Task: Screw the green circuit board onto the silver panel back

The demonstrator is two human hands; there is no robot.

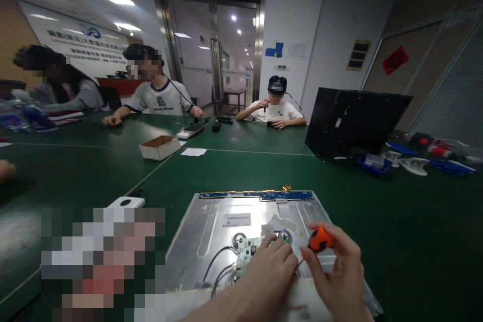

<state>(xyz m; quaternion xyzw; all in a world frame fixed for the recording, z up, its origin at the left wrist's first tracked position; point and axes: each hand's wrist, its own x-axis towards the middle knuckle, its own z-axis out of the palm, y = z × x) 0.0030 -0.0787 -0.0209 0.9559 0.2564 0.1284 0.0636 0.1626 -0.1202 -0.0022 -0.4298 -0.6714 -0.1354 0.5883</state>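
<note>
A silver metal display panel (215, 224) lies flat before me, with a blue circuit strip (234, 195) along its far edge. On its near half sits a green circuit board (245, 251), with black cables looping off to the left. My left hand (269, 266) rests over the board's right part, fingers curled, their tips hidden. An orange and black screwdriver (320, 238) is gripped at the handle by my right hand (339, 271). Its thin shaft slants down toward my left fingers, and the tip cannot be seen.
A black computer monitor (354, 121) stands at the right beside a blue tray (375, 163). An open white box (160, 148) is on the green table (241, 171) ahead. To the left lies a white device (126, 203). Several people sit across the table.
</note>
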